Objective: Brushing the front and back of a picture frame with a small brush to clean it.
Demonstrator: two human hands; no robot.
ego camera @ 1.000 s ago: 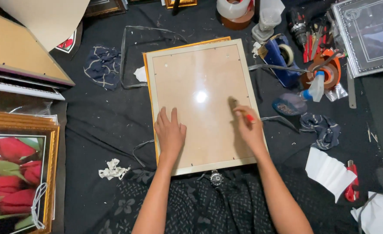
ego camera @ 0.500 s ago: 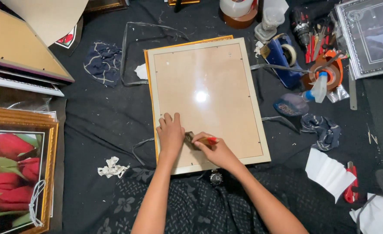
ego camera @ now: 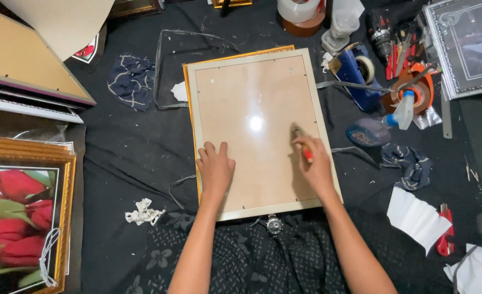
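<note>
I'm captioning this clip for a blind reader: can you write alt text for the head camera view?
Seen from above, a person's left hand presses flat on the brown backing of a picture frame lying on dark cloth, while the right hand holds a small red-handled tool at its right edge. Tape rolls, a spray bottle and other frames lie around.

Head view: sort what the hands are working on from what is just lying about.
In hand:
- left hand, flat on the picture frame, which lies face down
- right hand, holding a small red-handled tool at the frame's right edge

Lying about:
- tape dispenser
- spray bottle
- tulip picture
- blue rag
- red cutter
</note>
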